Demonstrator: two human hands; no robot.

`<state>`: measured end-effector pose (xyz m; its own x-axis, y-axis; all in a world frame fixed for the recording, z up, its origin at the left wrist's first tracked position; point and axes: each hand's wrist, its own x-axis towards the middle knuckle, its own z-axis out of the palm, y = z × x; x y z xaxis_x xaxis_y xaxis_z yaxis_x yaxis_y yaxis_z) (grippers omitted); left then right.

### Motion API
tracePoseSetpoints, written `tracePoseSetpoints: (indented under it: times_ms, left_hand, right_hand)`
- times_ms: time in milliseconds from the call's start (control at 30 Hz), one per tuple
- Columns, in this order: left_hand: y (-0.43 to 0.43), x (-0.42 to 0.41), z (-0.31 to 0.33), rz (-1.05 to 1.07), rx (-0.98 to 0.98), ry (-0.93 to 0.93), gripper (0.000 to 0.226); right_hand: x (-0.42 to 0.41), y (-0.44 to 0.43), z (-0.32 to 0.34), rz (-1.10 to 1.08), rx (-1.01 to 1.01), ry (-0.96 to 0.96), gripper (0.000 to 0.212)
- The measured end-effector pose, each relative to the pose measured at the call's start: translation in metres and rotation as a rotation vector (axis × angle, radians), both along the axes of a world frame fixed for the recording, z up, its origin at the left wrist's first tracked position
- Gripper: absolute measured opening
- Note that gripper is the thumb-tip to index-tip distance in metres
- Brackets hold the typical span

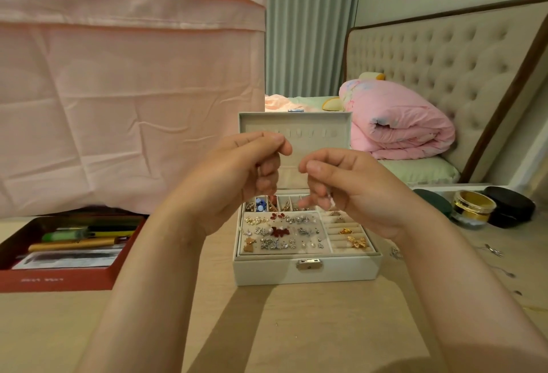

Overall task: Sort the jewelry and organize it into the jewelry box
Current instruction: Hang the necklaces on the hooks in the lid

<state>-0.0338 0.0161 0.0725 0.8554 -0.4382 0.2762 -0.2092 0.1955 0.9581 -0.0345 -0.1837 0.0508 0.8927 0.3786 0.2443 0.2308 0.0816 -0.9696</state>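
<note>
Left hand [252, 177] and right hand [341, 192] raised together above the open jewelry box [305, 273].
Your fingers are curled thumb-to-fingertip on both hands; whether they pinch a fine chain or nothing, you cannot tell. Just below them the box sits on the table [296, 328], its tray well filled with earrings [281, 233], its ring rolls [344, 238] partly so. A few loose pieces [493, 251] lie right of your right hand, so sorting looks mostly done, not finished. Your fingers hide the back compartments.
</note>
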Motion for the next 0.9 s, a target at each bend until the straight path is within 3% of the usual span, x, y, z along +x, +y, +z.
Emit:
tracePoseSetpoints:
  times_ms: [100, 200, 367, 467, 600, 900]
  left_hand:
    - [0.003, 0.003, -0.001, -0.026, -0.054, 0.03, 0.022]
    - [0.005, 0.007, -0.003, -0.033, -0.156, 0.097, 0.024]
    - [0.008, 0.013, -0.008, 0.092, -0.191, 0.176, 0.022]
    - [0.013, 0.017, -0.013, 0.16, -0.045, 0.139, 0.022]
    - [0.012, 0.035, -0.015, 0.308, 0.324, 0.009, 0.019]
    - [-0.019, 0.112, -0.01, 0.547, 0.414, 0.001, 0.026]
  right_hand:
    - [-0.001, -0.007, 0.004, 0.098, 0.102, 0.059, 0.021]
    - [0.0, -0.013, 0.005, 0.147, 0.08, 0.093, 0.026]
    - [0.003, -0.015, -0.001, 0.046, 0.029, 0.11, 0.025]
    - [0.009, -0.011, -0.005, -0.073, -0.012, 0.115, 0.027]
    - [0.031, -0.005, 0.001, -0.238, -0.089, 0.066, 0.014]
    - [0.115, 0.007, 0.013, -0.708, -0.109, -0.014, 0.005]
